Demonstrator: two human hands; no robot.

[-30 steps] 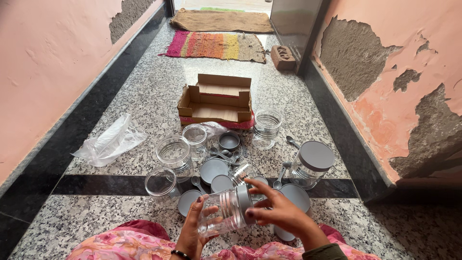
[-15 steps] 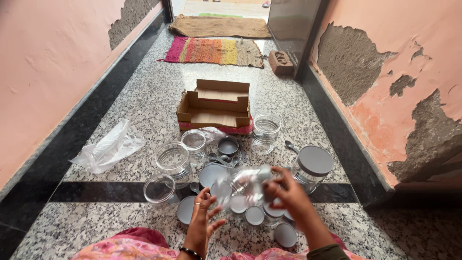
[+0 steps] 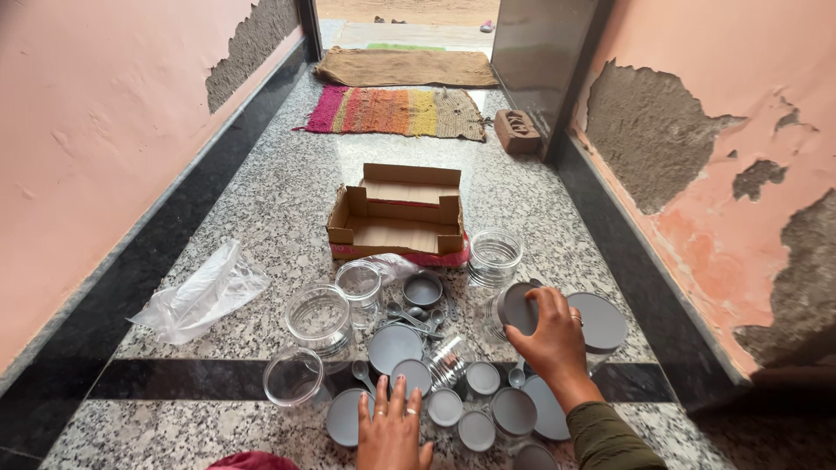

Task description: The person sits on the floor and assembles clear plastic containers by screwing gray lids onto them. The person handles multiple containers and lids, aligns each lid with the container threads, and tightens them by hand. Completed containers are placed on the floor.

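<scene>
On the speckled grey granite floor (image 3: pixel 287 209) of a narrow pink-walled passage, the right hand (image 3: pixel 550 335) wraps its grip around a clear plastic jar with a grey round lid (image 3: pixel 514 309), fingers curled over the lid, beside a larger lidded jar (image 3: pixel 597 324). The left hand (image 3: pixel 394 426) lies flat, fingers spread, fingertips touching a small grey round lid (image 3: pixel 411 377). More grey lids (image 3: pixel 479 409), open clear jars (image 3: pixel 320 317) and small spoons (image 3: pixel 416 318) lie scattered between them. An open brown cardboard box (image 3: pixel 399 218) sits beyond; a crumpled clear plastic bag (image 3: pixel 202 294) lies well to the left.
</scene>
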